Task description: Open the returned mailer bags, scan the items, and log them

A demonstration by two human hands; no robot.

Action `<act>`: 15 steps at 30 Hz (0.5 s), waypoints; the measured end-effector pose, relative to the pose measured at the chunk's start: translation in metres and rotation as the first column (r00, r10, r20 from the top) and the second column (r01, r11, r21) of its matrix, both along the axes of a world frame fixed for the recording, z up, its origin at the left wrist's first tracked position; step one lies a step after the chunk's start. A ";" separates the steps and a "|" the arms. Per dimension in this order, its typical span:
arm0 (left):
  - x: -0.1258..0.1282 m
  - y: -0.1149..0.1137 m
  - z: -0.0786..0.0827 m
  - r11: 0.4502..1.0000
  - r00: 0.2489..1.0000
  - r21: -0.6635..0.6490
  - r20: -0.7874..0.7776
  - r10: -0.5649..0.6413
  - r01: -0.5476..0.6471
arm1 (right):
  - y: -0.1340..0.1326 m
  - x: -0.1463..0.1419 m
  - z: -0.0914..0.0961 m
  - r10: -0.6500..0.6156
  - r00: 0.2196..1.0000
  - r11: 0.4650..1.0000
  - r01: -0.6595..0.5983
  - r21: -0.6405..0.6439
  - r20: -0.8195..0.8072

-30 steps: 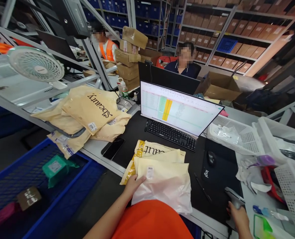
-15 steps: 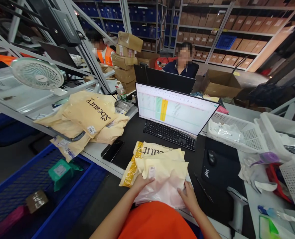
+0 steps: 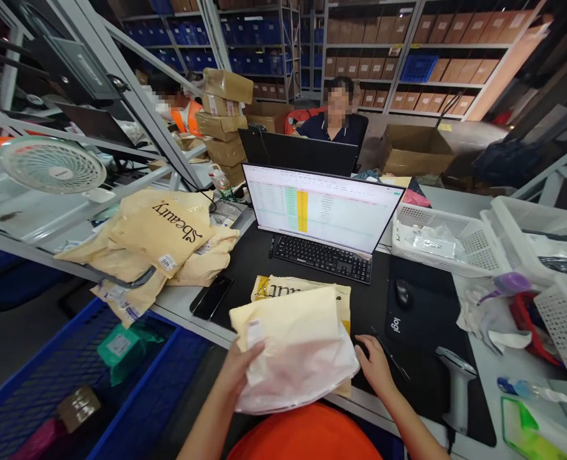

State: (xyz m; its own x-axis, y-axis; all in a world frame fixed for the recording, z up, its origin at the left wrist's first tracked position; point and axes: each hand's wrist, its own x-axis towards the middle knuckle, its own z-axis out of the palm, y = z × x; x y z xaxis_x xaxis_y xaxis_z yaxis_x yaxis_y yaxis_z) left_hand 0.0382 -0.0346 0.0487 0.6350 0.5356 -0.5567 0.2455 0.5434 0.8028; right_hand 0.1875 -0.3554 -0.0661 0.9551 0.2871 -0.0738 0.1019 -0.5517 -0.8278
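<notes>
A cream-and-clear plastic bag with a white label and something pinkish inside is tilted up in front of my body. My left hand grips its left edge, thumb on top close to the label. At the bag's right edge, my right hand is open with fingers apart; whether its thumb touches the bag I cannot tell. Beneath lies a cream mailer bag with black lettering and a yellow strip, mostly covered. A black pen rests by my right fingers.
Monitor and keyboard stand ahead. Stacked mailer bags and a phone lie left, above a blue crate. Rightward are a mouse, a barcode scanner and white baskets. A person sits opposite.
My left hand has lifted the plastic bag and shifted it left, off part of the mailer beneath. My right hand has come away from the bag's face toward the right.
</notes>
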 end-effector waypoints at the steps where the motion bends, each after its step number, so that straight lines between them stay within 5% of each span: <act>1: -0.011 0.007 0.012 0.998 0.998 -0.009 -0.021 0.054 -0.054 | -0.001 -0.002 -0.004 -0.015 1.000 1.000 0.015 -0.002 -0.016; 4: -0.053 0.031 0.039 0.942 0.939 0.053 -0.081 0.334 -0.330 | 0.008 -0.010 -0.017 -0.086 0.992 0.996 0.085 -0.019 -0.087; 8: -0.118 0.052 0.049 0.793 0.781 0.097 -0.139 0.609 -0.602 | 0.033 -0.020 -0.026 -0.272 0.958 0.958 0.259 -0.126 -0.092; 12: -0.171 0.059 0.042 0.752 0.743 0.193 -0.135 0.656 -0.630 | 0.062 -0.021 -0.019 -0.342 0.932 0.929 0.316 -0.191 -0.120; 15: -0.196 0.058 0.040 0.702 0.697 0.294 -0.139 0.703 -0.649 | 0.076 -0.019 -0.004 -0.244 0.964 0.959 0.222 -0.176 -0.110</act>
State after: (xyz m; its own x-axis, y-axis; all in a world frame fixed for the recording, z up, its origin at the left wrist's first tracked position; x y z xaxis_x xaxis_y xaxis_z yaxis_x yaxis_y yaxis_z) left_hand -0.1577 0.0232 0.0882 -0.0740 0.8862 -0.4574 0.0626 0.4619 0.8847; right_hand 0.1681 -0.2789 -0.0698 0.9731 0.0318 -0.2282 -0.1477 -0.6740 -0.7238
